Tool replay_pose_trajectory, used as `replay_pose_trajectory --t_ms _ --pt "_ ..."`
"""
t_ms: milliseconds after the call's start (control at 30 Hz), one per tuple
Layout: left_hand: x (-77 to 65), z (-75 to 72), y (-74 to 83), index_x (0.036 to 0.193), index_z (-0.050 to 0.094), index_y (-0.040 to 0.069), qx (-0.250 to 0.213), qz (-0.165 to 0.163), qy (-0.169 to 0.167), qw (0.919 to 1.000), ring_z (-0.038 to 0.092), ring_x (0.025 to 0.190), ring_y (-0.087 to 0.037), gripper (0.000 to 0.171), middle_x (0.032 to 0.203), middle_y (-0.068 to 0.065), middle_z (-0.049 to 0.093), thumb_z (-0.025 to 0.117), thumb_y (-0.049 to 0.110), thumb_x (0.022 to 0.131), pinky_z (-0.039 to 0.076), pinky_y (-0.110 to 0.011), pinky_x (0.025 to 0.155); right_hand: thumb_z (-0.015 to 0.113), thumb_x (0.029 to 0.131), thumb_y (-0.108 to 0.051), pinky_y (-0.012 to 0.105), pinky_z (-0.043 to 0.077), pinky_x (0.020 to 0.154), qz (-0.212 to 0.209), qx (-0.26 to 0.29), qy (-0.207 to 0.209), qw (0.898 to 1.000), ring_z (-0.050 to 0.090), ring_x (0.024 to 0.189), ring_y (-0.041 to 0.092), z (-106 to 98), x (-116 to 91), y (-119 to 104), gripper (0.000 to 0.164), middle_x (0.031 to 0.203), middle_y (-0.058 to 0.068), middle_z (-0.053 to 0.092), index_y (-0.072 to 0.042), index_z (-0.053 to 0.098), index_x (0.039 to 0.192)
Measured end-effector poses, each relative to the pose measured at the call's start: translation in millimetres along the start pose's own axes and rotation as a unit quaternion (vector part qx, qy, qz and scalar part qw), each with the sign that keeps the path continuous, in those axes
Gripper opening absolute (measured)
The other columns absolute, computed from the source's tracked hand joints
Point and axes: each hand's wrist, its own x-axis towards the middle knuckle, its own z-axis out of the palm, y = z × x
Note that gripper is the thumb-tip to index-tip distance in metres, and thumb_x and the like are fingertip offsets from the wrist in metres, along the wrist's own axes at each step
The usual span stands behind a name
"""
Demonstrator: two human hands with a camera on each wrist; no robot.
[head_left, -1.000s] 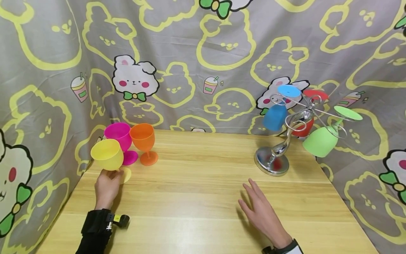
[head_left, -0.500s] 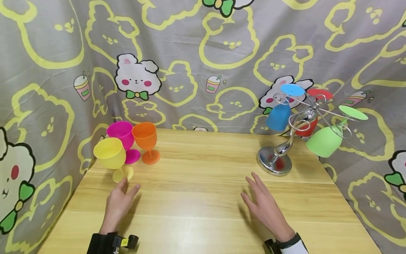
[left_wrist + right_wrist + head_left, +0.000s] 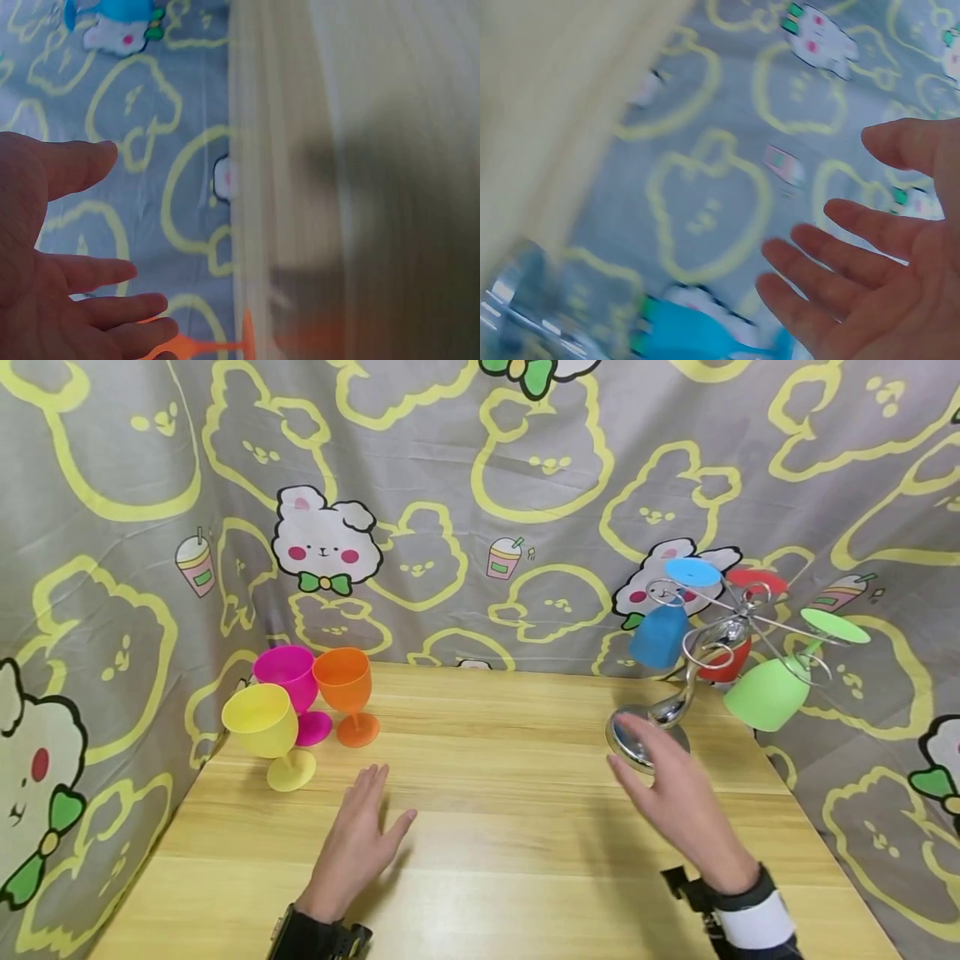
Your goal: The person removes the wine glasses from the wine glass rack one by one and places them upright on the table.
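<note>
My left hand [image 3: 356, 835] hovers over the table with fingers extended and holds nothing; the yellow goblet [image 3: 260, 720] stands upright to its left. Behind that goblet are a magenta goblet [image 3: 287, 675] and an orange goblet [image 3: 343, 681], both upright. Fingers spread, my right hand [image 3: 678, 797] is raised in front of a chrome rack [image 3: 678, 702] and partly covers its round base. Upside down on the rack's wire arms hang a blue goblet [image 3: 660, 635], a green goblet [image 3: 768, 693] and a red goblet [image 3: 726, 662], the red one partly hidden. The right wrist view also shows the blue goblet [image 3: 682, 330].
The wooden table [image 3: 480, 860] spans the space between both hands. A grey curtain [image 3: 420, 460] with yellow outlines and rabbit prints rises along its back and both sides.
My left hand has let go of the yellow goblet, which stays standing, and has moved right. The right hand has lifted and shifted right and forward, toward the rack.
</note>
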Motion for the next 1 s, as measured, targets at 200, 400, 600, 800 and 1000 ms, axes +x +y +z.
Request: replay_pose_trajectory --t_ms 200,400,600,800,1000 --pt "-1.8 9.5 10.7 0.143 0.028 0.009 0.002 0.011 0.012 0.9999 0.019 0.137 -0.028 0.076 0.148 -0.012 0.024 0.056 0.049 0.086 0.019 -0.048 0.11 0.07 0.08 -0.015 0.045 0.046 0.081 -0.035 -0.033 0.054 0.997 0.056 0.1 0.026 -61.6 30.8 -4.2 0.054 0.124 0.009 0.056 -0.013 0.05 0.13" --pt "-2.3 10.8 14.6 0.143 0.03 0.01 -0.011 0.006 0.0 0.9999 0.018 0.137 -0.027 0.073 0.149 -0.01 0.022 0.055 0.049 0.086 0.02 -0.049 0.109 0.066 0.083 -0.014 0.042 0.042 0.068 -0.019 -0.104 0.071 0.992 0.057 0.09 0.031 -116.6 67.2 10.3 0.05 0.113 0.015 0.059 -0.011 0.051 0.13" --pt "-3.0 9.3 12.6 0.143 0.03 0.012 -0.019 -0.012 -0.007 0.9997 0.016 0.138 -0.027 0.073 0.15 -0.008 0.02 0.052 0.052 0.087 0.022 -0.054 0.107 0.057 0.088 -0.015 0.056 0.04 0.072 0.039 -0.167 0.008 0.985 0.05 0.099 0.042 -152.8 107.0 40.1 0.051 0.121 0.026 0.051 -0.005 0.042 0.136" --pt "-4.3 9.4 12.4 0.143 0.03 0.012 -0.029 -0.011 -0.01 0.9995 0.016 0.138 -0.026 0.072 0.15 -0.008 0.02 0.053 0.051 0.087 0.021 -0.053 0.108 0.056 0.086 -0.005 0.064 0.037 0.079 0.048 -0.229 -0.086 0.968 0.043 0.1 0.047 -166.3 136.6 74.7 0.057 0.126 0.033 0.041 0.002 0.033 0.138" --pt "-4.6 10.5 12.9 0.143 0.031 0.012 -0.029 -0.006 -0.007 0.9995 0.017 0.138 -0.026 0.072 0.15 -0.008 0.022 0.053 0.051 0.087 0.022 -0.052 0.108 0.055 0.083 0.004 0.054 0.046 0.063 -0.003 -0.258 -0.18 0.949 0.053 0.082 0.041 -167.9 155.4 102.4 0.057 0.126 0.034 0.04 0.001 0.036 0.137"
